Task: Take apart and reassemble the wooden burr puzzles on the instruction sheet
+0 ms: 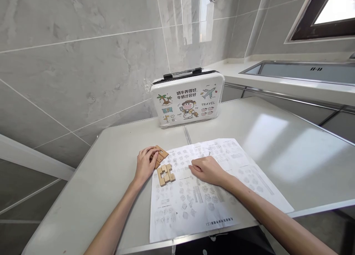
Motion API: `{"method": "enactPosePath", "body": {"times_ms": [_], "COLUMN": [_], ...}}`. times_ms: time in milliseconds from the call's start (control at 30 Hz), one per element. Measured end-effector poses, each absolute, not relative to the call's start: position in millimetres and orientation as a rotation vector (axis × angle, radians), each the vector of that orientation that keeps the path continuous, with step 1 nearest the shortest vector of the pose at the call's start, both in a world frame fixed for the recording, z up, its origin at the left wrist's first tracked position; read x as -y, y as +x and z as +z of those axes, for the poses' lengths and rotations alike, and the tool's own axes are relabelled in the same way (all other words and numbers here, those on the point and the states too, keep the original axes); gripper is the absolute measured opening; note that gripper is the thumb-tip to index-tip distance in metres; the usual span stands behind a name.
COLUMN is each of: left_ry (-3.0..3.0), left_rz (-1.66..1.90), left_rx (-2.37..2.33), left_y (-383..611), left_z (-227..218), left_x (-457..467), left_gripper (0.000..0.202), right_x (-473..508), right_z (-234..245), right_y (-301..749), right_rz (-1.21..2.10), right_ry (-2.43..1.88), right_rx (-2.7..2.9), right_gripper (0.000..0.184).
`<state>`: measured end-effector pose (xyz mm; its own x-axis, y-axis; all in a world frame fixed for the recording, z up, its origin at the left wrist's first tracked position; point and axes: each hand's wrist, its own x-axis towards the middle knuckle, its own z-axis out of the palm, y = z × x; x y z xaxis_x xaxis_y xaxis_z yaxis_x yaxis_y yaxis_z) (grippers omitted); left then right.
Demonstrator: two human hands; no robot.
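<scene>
At edge of paper (pixel 199 210), left hand (pixel 144 164)

On the table (pixel 124 146), the left hand (pixel 144 162) touches brown wooden pieces (pixel 163 153) at the printed sheet's (pixel 194 221) far left corner. Pale wooden blocks (pixel 163 179) lie along the sheet's left side; the right hand (pixel 208 170) curls over its middle. A white cartoon case (pixel 177 118) stands beyond the sheet.

Grey marbled wall tiles (pixel 111 70) are divided by white grout (pixel 83 39). A brown-framed window (pixel 337 10) is set above a white countertop (pixel 231 69) fitted with a sink (pixel 294 70); light (pixel 270 129) is reflected across the glossy tabletop (pixel 83 195).
</scene>
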<state>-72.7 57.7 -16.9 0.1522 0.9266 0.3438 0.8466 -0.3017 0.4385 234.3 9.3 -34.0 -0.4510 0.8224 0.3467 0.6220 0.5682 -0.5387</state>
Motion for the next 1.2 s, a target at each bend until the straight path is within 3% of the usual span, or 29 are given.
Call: {"method": "enactPosePath", "body": {"times_ms": [133,333,467,1200], "left_ry": [2.216,2.204,2.167,2.228], "left_rz": [0.938,0.834,0.775,0.752], "left_rx": [-1.813,-1.895,-1.932,-1.901], "left_y": [-68.4,-62.8,-61.9,-65.2], "left_z": [-11.7,-10.2,-9.9,-11.9], "left_x": [-52.7,-51.0,-52.4,-54.6], "left_gripper": [0.033,0.068,0.078,0.071], "right_x": [-9.9,-9.4,-9.3,-9.7], "right_z": [-34.9,-34.2,-32.9,-32.5], "right_y": [233.8,231.9,231.3,231.5], "right_rz": [0.451,0.442,0.416,0.418], "right_ry": [-1.154,-1.152,-1.153,-1.170], "right_rx": [2.219,2.215,2.212,2.227], "right_gripper": [0.041,0.041,0.041,0.039]}}
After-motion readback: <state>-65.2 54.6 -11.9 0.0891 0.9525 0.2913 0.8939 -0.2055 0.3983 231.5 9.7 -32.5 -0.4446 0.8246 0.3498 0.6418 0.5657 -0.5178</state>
